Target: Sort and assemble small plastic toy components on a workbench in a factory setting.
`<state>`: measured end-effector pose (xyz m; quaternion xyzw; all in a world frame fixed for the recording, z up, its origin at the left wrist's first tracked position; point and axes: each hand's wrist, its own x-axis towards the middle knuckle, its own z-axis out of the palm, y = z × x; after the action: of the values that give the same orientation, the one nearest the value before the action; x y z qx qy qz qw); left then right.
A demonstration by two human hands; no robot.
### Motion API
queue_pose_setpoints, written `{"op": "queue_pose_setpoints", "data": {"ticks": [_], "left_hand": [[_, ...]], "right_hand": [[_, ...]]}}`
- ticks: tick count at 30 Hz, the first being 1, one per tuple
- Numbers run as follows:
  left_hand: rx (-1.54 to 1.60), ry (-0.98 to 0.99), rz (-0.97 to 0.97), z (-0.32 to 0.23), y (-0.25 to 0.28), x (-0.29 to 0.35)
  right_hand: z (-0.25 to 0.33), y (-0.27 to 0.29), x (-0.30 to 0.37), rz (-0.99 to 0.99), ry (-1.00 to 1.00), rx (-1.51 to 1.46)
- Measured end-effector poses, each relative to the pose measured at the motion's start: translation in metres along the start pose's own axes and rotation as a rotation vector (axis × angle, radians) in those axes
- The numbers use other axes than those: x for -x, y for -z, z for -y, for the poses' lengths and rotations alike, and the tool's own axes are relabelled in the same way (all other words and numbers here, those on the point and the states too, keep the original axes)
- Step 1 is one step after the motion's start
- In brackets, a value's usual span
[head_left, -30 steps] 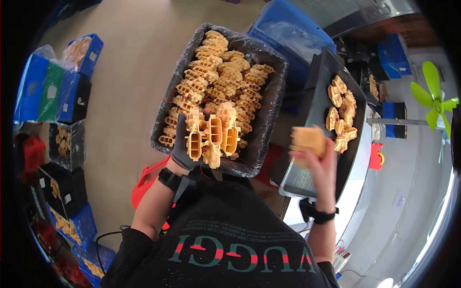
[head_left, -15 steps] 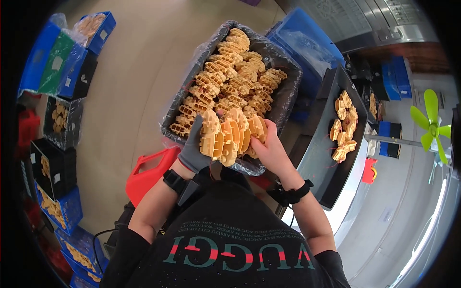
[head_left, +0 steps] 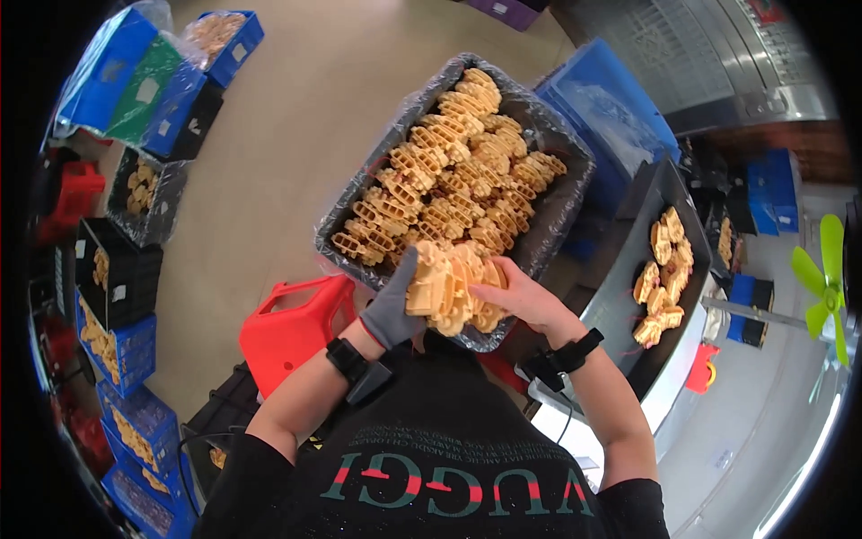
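Between my hands is a stack of several tan moulded plastic parts point(head_left: 449, 286), held over the near end of a crate point(head_left: 575, 193) lined with clear plastic film. My left hand point(head_left: 395, 301), in a grey glove, is closed round the left end of the stack. My bare right hand point(head_left: 530, 301) grips its right end, the thumb lying across the parts. Inside the crate, more parts of the same kind point(head_left: 440, 148) stand in packed rows. The palm side of both hands is hidden by the stack.
Right of the crate, a black tray point(head_left: 620, 287) holds loose tan parts point(head_left: 663, 278). A blue bin point(head_left: 611, 94) stands behind it. A red plastic stool point(head_left: 287, 337) is at my left. Stacked blue and black crates point(head_left: 130, 346) line the far left. A green fan point(head_left: 831, 289) is at right.
The view has shifted, so the crate and tray sit farther right and lower in it. Both hands still hold the stack, and it appears more tightly bunched.
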<state>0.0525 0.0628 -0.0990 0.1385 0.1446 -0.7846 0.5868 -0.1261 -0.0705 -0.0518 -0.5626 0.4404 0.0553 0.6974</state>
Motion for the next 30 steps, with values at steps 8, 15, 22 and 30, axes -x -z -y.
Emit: {"op": "queue_pose_setpoints", "data": {"ticks": [8, 15, 22, 30], "left_hand": [[0.143, -0.042, -0.192, 0.042, 0.036, -0.035], [0.177, -0.198, -0.383, 0.034, 0.059, -0.048], [0.26, -0.389, -0.404, 0.027, 0.072, -0.052], [0.381, -0.251, -0.509, 0.017, 0.094, -0.053]], "right_hand": [[-0.006, 0.043, -0.045, 0.206, -0.45, 0.101], [-0.007, 0.041, -0.118, 0.34, -0.25, 0.417], [-0.014, 0.033, -0.161, 0.348, -0.044, 0.553], [-0.028, 0.021, -0.171, 0.271, 0.137, 0.505]]}}
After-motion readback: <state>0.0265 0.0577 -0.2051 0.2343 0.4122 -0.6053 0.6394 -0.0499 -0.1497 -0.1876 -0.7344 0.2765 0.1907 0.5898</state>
